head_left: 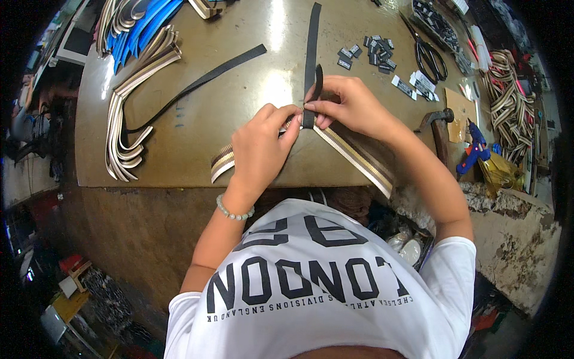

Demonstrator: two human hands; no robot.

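Note:
Near the front edge of the table, my right hand (pixel 353 107) pinches a black strap (pixel 311 45) between thumb and fingers. One end of that strap runs straight away from me, and a short piece of it curls up beside my fingers. The black strap wraps around a striped brown, gold and white ribbon (pixel 354 157), whose two ends slant down to the left and right. My left hand (pixel 263 140) is closed on the striped ribbon just left of the wrap; its fingertips meet those of my right hand there.
At the left lie a stack of striped ribbons (pixel 116 128), another black strap (pixel 215 75) and blue strips (pixel 152 24). Small black labels (pixel 378 52), black scissors (pixel 429 57), a hammer (pixel 440 134), a blue glue gun (pixel 475 148) and bundled striped ribbon (pixel 509 107) occupy the right.

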